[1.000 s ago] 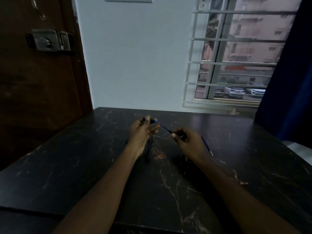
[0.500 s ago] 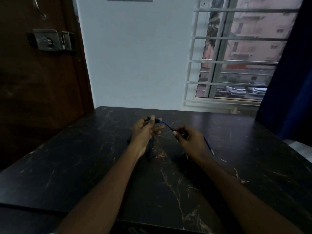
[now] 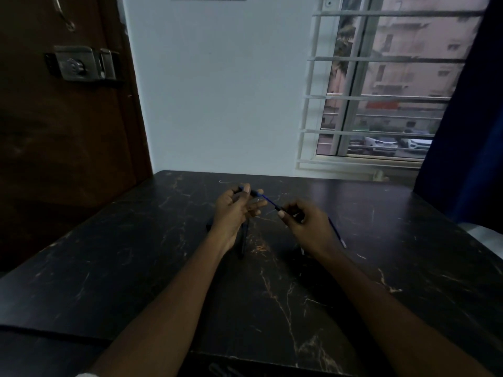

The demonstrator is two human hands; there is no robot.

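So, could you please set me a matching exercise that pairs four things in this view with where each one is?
Things:
1. thin blue pen refill
2. short dark pen barrel
3. grey metal door lock
4. dark blue curtain

Places:
a. on the brown wooden door, at the left
b. gripped in the left hand
c. at the right edge, beside the barred window
d. pinched in the right hand

Pairs: 1-d, 2-b, 3-a, 4-c.
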